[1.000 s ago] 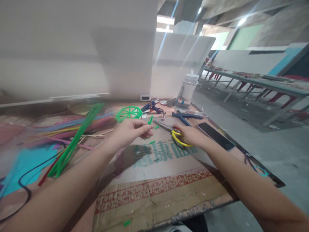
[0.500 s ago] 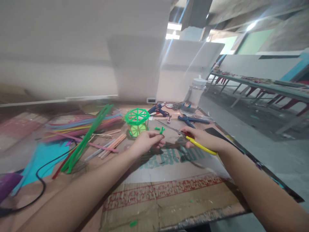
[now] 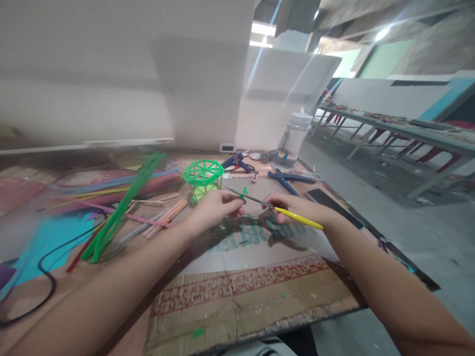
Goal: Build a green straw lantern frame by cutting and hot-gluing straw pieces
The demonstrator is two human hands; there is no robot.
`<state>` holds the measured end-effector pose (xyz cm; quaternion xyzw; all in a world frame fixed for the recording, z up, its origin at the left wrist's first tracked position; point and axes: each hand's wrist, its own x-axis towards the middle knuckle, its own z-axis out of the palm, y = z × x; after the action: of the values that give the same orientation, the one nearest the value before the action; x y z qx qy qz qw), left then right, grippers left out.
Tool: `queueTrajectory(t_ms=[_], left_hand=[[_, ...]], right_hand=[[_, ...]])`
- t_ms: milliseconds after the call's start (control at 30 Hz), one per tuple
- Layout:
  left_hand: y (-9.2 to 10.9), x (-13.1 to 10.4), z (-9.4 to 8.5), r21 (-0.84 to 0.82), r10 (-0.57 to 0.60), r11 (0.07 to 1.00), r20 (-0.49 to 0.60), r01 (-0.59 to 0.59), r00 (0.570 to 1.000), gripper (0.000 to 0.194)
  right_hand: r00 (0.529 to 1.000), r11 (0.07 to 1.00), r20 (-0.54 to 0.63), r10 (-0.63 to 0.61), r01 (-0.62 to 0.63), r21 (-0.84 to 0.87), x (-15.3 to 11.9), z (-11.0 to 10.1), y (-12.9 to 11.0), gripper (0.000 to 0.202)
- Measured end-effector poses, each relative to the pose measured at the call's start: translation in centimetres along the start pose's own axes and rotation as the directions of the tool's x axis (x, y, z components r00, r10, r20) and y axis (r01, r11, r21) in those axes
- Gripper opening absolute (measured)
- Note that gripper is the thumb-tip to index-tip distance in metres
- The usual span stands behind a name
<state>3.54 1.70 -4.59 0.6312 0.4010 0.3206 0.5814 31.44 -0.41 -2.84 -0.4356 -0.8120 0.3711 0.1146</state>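
Observation:
My left hand point(image 3: 224, 205) pinches a small bent piece of green pipe cleaner point(image 3: 244, 192) at its fingertips. In my right hand point(image 3: 284, 207) is a yellow-handled tool point(image 3: 299, 217) with a long, thin metal tip. That tip points left and crosses the green piece in view; whether its jaws grip the piece cannot be made out. Just behind my left hand stands a green octagonal frame point(image 3: 204, 171) with spokes, on thin posts over a lighter green base, partly hidden by the hand.
Green pipe cleaners point(image 3: 122, 207) and a coloured bundle lie left, near wooden sticks and a black cable point(image 3: 50, 277). At the back are a glue gun point(image 3: 237, 162), blue-handled pliers point(image 3: 289, 180) and a water bottle point(image 3: 293, 138). A dark phone-like slab point(image 3: 334, 207) lies right. Cardboard point(image 3: 241, 306) covers the front.
The tool's tip has moved in to the green piece at my left fingertips, and my hands are closer together. The whole view has shifted slightly.

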Motion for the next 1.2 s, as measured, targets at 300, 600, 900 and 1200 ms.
queueTrajectory(t_ms=[300,600,900,1200], left_hand=[[0.0,-0.1,-0.2,0.093,0.037,0.995,0.037,-0.040,0.999,0.016],[0.1,-0.1,-0.2,0.129,0.049,0.990,0.035,-0.053,0.998,0.019],[-0.2,0.0,-0.3,0.126,0.055,0.990,0.041,-0.060,0.998,0.021],[-1.4,0.5,-0.1,0.219,0.012,0.975,0.059,-0.025,0.998,0.034]], right_hand=[[0.999,0.999,0.025,-0.030,0.029,0.015,0.0,0.2,-0.4,0.061],[0.989,0.985,0.084,-0.121,0.109,0.133,0.1,0.0,-0.4,0.073],[0.990,0.990,0.075,-0.116,0.110,0.083,-0.1,0.1,-1.1,0.080],[0.980,0.980,-0.029,0.197,-0.198,-0.028,0.1,0.3,-1.4,0.061]])
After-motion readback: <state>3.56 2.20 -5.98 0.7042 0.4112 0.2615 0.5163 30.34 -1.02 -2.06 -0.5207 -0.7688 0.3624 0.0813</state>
